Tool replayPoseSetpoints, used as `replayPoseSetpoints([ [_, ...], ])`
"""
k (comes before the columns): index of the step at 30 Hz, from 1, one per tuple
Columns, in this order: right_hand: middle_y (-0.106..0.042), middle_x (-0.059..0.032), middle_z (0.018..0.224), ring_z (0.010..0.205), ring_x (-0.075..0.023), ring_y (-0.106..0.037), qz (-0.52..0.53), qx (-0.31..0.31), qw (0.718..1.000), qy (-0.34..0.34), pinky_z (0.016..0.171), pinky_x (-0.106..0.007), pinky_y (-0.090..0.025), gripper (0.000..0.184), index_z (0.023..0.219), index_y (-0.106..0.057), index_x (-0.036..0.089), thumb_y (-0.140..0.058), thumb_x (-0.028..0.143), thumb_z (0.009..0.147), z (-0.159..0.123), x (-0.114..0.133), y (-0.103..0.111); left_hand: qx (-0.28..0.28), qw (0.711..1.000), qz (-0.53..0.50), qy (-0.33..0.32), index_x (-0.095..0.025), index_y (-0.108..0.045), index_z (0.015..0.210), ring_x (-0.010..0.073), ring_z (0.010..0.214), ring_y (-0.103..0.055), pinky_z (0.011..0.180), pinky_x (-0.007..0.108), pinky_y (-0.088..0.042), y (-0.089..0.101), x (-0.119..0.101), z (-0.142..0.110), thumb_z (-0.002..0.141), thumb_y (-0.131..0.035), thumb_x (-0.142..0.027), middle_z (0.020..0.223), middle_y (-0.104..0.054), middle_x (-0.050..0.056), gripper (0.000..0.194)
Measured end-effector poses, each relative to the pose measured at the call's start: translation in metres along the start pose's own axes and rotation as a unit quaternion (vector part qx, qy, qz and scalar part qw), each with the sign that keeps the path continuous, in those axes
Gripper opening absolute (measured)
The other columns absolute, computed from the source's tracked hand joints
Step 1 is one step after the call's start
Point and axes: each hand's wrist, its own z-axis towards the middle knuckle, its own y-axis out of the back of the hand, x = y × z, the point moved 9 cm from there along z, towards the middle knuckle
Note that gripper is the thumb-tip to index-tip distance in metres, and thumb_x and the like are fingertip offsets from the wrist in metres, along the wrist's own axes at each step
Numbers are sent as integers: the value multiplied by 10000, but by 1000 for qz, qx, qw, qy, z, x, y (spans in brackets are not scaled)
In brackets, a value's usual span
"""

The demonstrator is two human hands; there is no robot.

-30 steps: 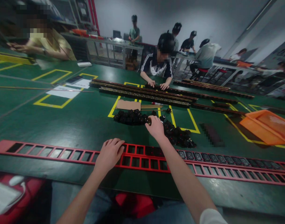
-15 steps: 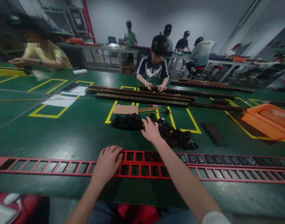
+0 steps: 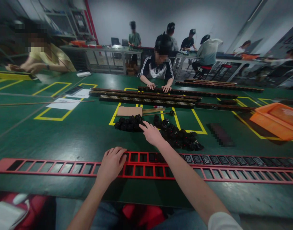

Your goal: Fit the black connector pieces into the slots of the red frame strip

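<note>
A long red frame (image 3: 146, 165) with two rows of square openings lies across the near side of the green table. My left hand (image 3: 112, 162) rests on it, fingers laid over its far edge and gripping nothing that I can see. Beyond the frame, my right hand (image 3: 152, 133) reaches among small black parts, index finger stretched out and fingers apart. One cluster of black parts (image 3: 128, 124) lies left of its fingertips, another pile of black parts (image 3: 182, 136) to its right. Square black pieces (image 3: 206, 159) fill far-row openings on the right; my right forearm hides some of the frame.
Brown cardboard (image 3: 129, 111) and thin sticks (image 3: 153, 111) lie past the piles. Long dark strips (image 3: 146, 100) cross the table, where a co-worker's hands (image 3: 166, 88) rest. An orange bin (image 3: 275, 121) stands right, white papers (image 3: 63, 103) lie left.
My right hand has shifted slightly left over the black parts, its index finger now stretched towards the left cluster. My left hand stays on the red frame. The view has tilted slightly.
</note>
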Motion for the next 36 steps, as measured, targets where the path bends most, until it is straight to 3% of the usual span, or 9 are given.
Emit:
replayPoseSetpoints([
  [4,-475,-104,1442,1148,-271,-541,17,-4,1000,22,896,-392,-469,388,1273,-548,196,-550,200,885,1,10,5,-1,1000,3,0,-238,-628,1183,243,1090,-575,980,455,-427,0,0,0,976,-426,-278,1180,-651,56,292],
  [7,-601,-97,1208,1008,-234,-572,23,-21,999,30,826,-342,-459,209,1045,-616,187,-539,165,852,-1,13,13,-2,1000,5,0,-235,-627,1176,246,1088,-575,976,455,-428,0,0,0,975,-426,-277,1179,-652,61,288],
  [11,-642,-48,960,891,-200,-583,104,-35,991,75,785,-294,-442,163,943,-628,199,-545,162,808,-6,20,22,-2,1000,6,-1,-241,-629,1177,246,1080,-583,967,451,-435,-2,1,0,975,-420,-280,1175,-656,66,293],
  [16,-661,-42,1171,987,-196,-621,164,-78,983,31,831,-291,-469,366,1143,-643,212,-483,135,823,-9,6,30,-7,1000,4,1,-246,-632,1168,246,1080,-586,965,448,-440,0,2,0,969,-425,-283,1179,-658,69,290],
  [20,-710,-14,1142,1030,-197,-644,188,-2,978,87,905,-298,-474,363,1080,-722,244,-530,135,792,-8,20,14,-5,1000,4,2,-245,-623,1173,247,1077,-588,967,447,-440,0,1,0,971,-422,-287,1178,-660,68,288],
  [25,-751,-20,947,899,-172,-675,337,12,939,67,856,-290,-485,283,938,-756,209,-521,111,814,-2,16,5,-34,999,-2,14,-214,-491,1357,257,1122,-582,1027,460,-409,1,5,-2,972,-435,-314,1204,-655,89,401],
  [28,-736,-46,968,914,-180,-663,385,-13,921,54,849,-314,-480,213,950,-729,187,-544,157,849,1,6,7,-58,998,16,14,-223,-480,1374,270,1171,-562,1074,490,-361,5,7,-3,961,-456,-304,1271,-626,103,421],
  [31,-707,-49,990,933,-186,-643,413,-14,909,58,863,-335,-475,170,977,-680,182,-623,214,820,0,3,6,-70,997,15,33,-230,-481,1385,289,1168,-543,997,479,-422,10,8,2,950,-481,-320,1319,-588,112,444],
  [36,-668,-40,979,909,-166,-623,512,18,857,55,864,-334,-474,195,1030,-582,182,-562,236,843,0,4,-4,-61,997,-45,-8,-225,-448,1428,257,1139,-527,997,428,-448,9,-14,30,973,-456,-347,1318,-556,108,471],
])
